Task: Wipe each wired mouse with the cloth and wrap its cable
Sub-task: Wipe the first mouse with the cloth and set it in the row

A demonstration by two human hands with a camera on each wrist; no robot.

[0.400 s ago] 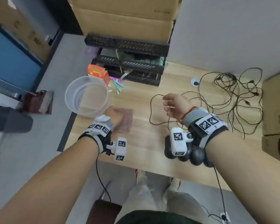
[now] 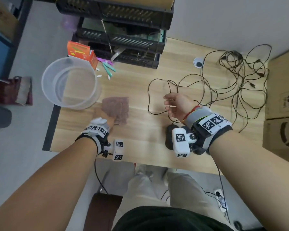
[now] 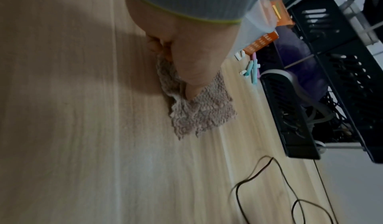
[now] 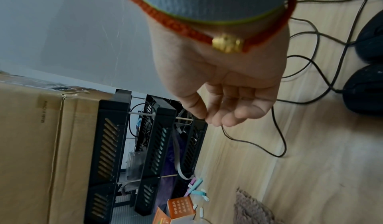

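Observation:
A pinkish-brown cloth (image 2: 118,107) lies on the wooden table (image 2: 140,135) beside a clear tub. My left hand (image 2: 105,115) rests on its near edge and pinches it (image 3: 199,112) between thumb and curled fingers (image 3: 154,44). My right hand (image 2: 175,104) is raised right of the cloth. Its thumb and fingertips (image 4: 215,117) pinch a thin dark cable (image 4: 248,143) that loops down to the table. Black mice (image 2: 169,137) sit under my right wrist, two of them (image 4: 368,89) plain in the right wrist view. Their cables (image 2: 232,84) sprawl in a tangle at the back right.
A clear plastic tub (image 2: 42,84) overhangs the table's left edge. Stacked black trays (image 2: 123,44) stand at the back, with an orange box (image 2: 81,53) and pastel pens (image 2: 108,68) in front. Cardboard boxes (image 2: 282,100) close the right side. A cable hole (image 2: 198,63) is at the back.
The head view has tilted, so everything sits higher in frame. My right hand's fingers look less tightly curled on the cable. My left hand stays on the cloth.

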